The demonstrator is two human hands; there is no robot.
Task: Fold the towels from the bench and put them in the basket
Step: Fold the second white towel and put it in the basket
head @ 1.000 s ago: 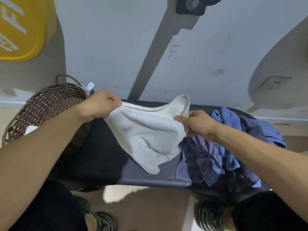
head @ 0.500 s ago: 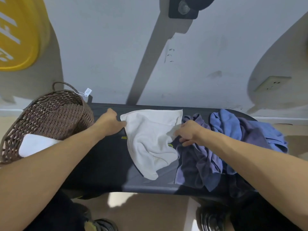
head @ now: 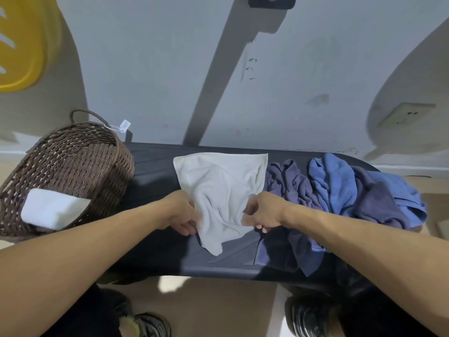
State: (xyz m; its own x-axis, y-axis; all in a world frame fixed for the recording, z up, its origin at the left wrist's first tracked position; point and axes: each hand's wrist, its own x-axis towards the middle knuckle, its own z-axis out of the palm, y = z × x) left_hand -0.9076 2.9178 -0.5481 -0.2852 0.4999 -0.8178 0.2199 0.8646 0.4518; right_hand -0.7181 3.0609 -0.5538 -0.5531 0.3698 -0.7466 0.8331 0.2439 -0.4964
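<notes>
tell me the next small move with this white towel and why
Probably pull the near edge toward the body to flatten it. The white towel lies on the bench with its far edge straight but its near part bunched, and the left hand and right hand pinch it there.

Dim, cool light; soft shadows streak the wall [head: 150,69]; wide-angle bending at edges.

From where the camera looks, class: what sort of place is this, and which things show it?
Probably a gym or fitness room, though that's a guess: a dark padded bench, a pile of blue towels on it, and what looks like a yellow weight plate against the wall.
</notes>
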